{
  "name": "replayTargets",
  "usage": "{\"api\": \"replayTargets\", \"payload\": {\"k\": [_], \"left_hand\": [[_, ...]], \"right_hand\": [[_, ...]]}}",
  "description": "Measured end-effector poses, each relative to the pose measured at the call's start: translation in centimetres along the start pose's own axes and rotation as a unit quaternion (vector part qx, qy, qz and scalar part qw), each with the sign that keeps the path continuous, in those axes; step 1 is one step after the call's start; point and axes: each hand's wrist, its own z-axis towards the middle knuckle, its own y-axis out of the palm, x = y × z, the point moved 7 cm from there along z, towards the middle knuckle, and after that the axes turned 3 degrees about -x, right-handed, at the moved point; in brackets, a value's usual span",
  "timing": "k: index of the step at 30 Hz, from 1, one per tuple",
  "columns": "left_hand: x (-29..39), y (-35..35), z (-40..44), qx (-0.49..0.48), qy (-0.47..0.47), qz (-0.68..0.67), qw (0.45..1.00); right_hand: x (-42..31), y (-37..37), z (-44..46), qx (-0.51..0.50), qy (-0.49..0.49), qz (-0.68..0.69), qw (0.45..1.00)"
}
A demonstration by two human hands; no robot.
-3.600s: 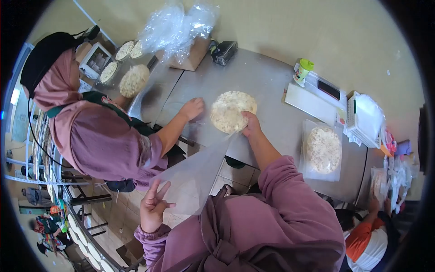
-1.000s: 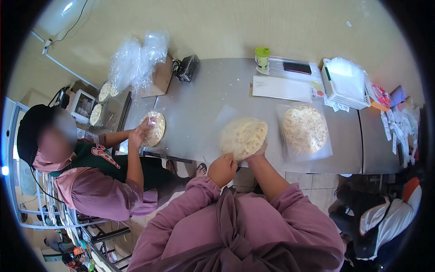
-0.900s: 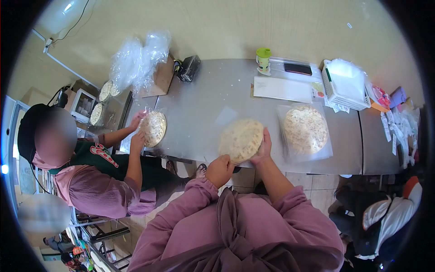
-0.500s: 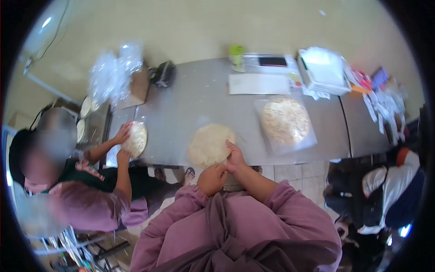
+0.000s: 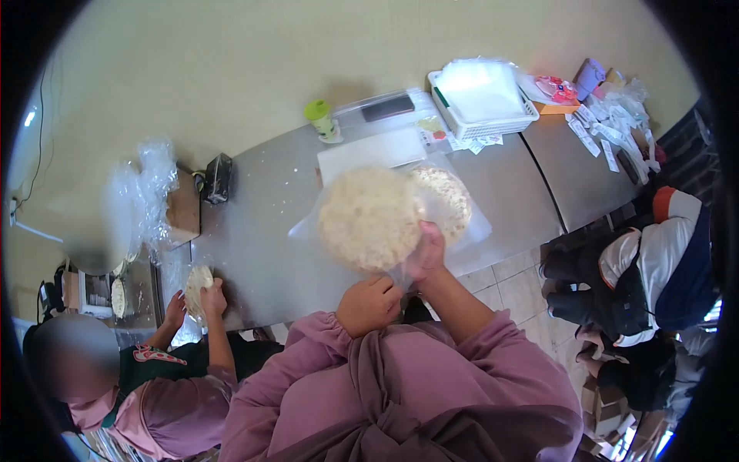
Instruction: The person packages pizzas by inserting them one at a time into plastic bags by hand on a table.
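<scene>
A round, pale flatbread in a clear plastic bag is lifted in front of me, slightly blurred. My left hand is closed on the near edge of this bag. The thumb and fingers of my right hand grip the bag at the bread's lower right side. Behind it a second round flatbread, browned in spots, lies on its clear bag on the metal table. The lifted bread hides part of that one.
At left a co-worker's hands hold another flatbread. A white board, a green-lidded cup, a dark phone and a white basket stand along the back. A cardboard box is at back left. Another person is at right.
The near flatbread has moved up and right in the view, now overlapping the second one. My right hand has risen with it. The view has turned right; the co-worker's bread is tilted upright.
</scene>
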Motion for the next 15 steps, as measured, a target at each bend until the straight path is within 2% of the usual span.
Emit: {"api": "replayTargets", "payload": {"k": [1,5,6,8,11,13,14,15], "left_hand": [[0.0,0.3,0.9,0.0,0.005,0.001,1.0],[-0.5,2.7,3.9,-0.019,0.009,0.013,1.0],[-0.9,3.4,4.4,-0.021,0.015,0.012,1.0],[-3.1,5.5,5.0,-0.078,-0.051,0.027,0.995],[-4.4,6.8,5.3,-0.093,-0.093,0.009,0.991],[-5.2,7.1,5.3,-0.122,-0.105,0.002,0.987],[-5.8,7.3,5.3,-0.144,-0.115,-0.006,0.983],[-6.2,7.3,5.4,-0.147,-0.115,-0.005,0.982]], "right_hand": [[-2.3,-0.1,-0.3,-0.023,-0.047,-0.023,0.998],[-6.8,-3.3,-1.1,-0.029,-0.074,0.027,0.996],[-7.2,-4.4,-1.3,0.002,-0.067,0.041,0.997],[-7.6,-6.0,-2.2,0.032,-0.063,0.055,0.996],[-8.7,-6.4,-2.6,0.055,-0.062,0.057,0.995],[-8.6,-7.7,-3.0,0.05,0.064,0.029,0.996],[-9.8,-8.3,-3.4,0.05,0.062,0.033,0.996],[-10.4,-9.8,-4.4,0.109,0.159,-0.108,0.975]]}}
